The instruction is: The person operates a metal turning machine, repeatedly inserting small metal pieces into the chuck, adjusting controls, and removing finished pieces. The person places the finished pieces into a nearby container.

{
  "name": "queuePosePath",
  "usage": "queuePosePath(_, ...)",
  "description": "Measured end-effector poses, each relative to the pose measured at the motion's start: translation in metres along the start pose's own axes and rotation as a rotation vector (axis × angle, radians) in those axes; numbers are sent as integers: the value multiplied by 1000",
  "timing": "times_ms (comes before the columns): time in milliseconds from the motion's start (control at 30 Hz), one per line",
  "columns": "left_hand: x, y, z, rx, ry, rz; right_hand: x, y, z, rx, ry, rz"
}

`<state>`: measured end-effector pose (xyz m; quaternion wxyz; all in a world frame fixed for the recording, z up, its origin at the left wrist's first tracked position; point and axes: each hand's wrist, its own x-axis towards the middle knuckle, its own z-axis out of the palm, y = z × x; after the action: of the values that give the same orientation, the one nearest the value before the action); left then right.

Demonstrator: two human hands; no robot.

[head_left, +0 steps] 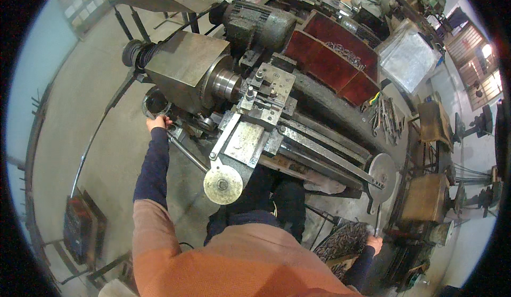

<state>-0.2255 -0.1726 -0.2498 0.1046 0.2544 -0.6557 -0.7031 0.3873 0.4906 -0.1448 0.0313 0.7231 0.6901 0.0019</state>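
At the left end of a small metal lathe [187, 65], my left hand [158, 121] is closed at the lower rim of a dark round container [155, 101], below the headstock. Some of its fingers are hidden. A steel lever [187, 152] runs from near this hand to a round metal disc [223, 184] at the front of the tool slide [246, 142]. Far to the right, my right hand [375, 242] is wrapped round a handle [379, 220] that hangs below a larger disc [381, 178]. A bright cylindrical chuck [227, 85] faces the tool block [269, 92].
Behind the bed, a red tray [330, 57] holds small metal pieces. Several spanners [387, 118] lie at its right. A motor [260, 25] stands behind the headstock. A heap of dark metal pieces [343, 244] sits by my right forearm. Another machine [426, 190] stands at right.
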Motion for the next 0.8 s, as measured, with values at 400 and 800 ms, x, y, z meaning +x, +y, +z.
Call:
queuePosePath(400, 9, 0, -12, 172, 33, 171, 44, 4, 8, -51, 25, -26)
queuePosePath(800, -21, 23, -13, 230, -261, -39, 138, -47, -19, -188, 154, -18)
